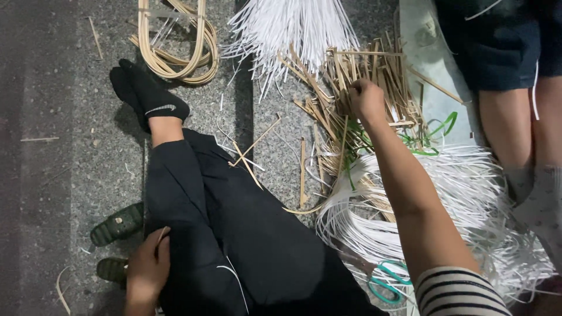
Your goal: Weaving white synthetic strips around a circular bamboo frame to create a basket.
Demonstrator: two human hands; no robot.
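While reaching into bamboo strips (374, 76), right hand (367, 99) closed on several. Left hand (147, 266) resting on knee, fingers curled around one thin strip. Selection step; requires separating strips cleanly.

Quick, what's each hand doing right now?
Left hand: resting on the black trousers, a thin strip under its fingers.
Right hand: closed on tan strips.

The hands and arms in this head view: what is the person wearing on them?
Both hands are bare: no gloves, rings or watch show on the left hand or the right hand. The right forearm is uncovered up to a sleeve with dark and white stripes near the elbow. The left arm is mostly out of view, so its sleeve cannot be seen.
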